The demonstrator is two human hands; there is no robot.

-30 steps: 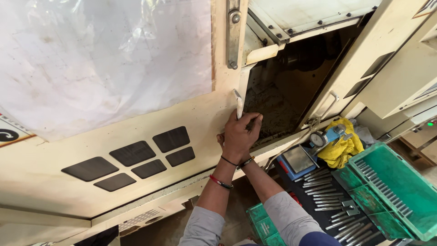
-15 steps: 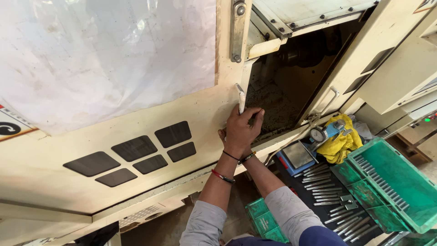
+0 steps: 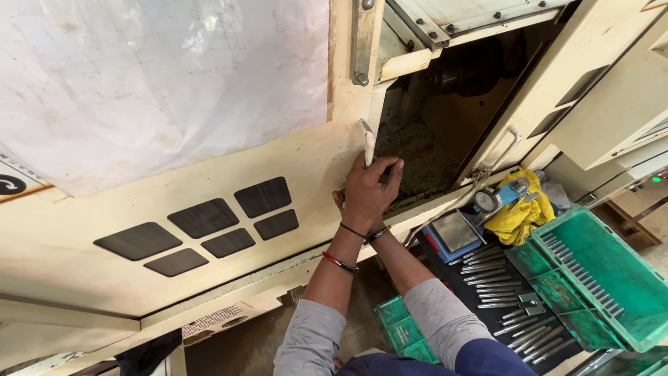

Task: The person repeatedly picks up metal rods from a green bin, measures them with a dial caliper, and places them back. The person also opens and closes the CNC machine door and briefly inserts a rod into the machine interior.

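1. Gripping the white door handle (image 3: pixel 367 141) with both hands: the left hand (image 3: pixel 365 195) sits on top, fingers curled shut round the lower end of the handle; the right hand (image 3: pixel 341 203) is tucked beneath and behind it, mostly hidden, and appears to be closed on the same handle, though its fingers cannot be seen clearly.
2. Handle location: on the right edge of the cream sliding door (image 3: pixel 209 230) of a machine, right at the border of the dark opening (image 3: pixel 445 132).
3. Step in hand, as judged: working the door along its track by the handle. Which way it is meant to travel cannot be told from this view.
4. Next move, as judged, calls for a steady sideways pull or push in line with the track, both wrists kept low, fingers kept clear of the door edge where it meets the frame.
5. Door surface: painted cream, scuffed, with a large cloudy window (image 3: pixel 160 83) above and a group of dark rectangular panels (image 3: pixel 209 226) below it.
6. Inside the opening: dark, gritty floor; details are too dim to make out.
7. Room, to the right: a bench with a yellow cloth (image 3: pixel 518 216), a dial gauge (image 3: pixel 487 200), a row of metal pins (image 3: pixel 501 292) on a dark mat, and a green plastic tray (image 3: pixel 598 278).
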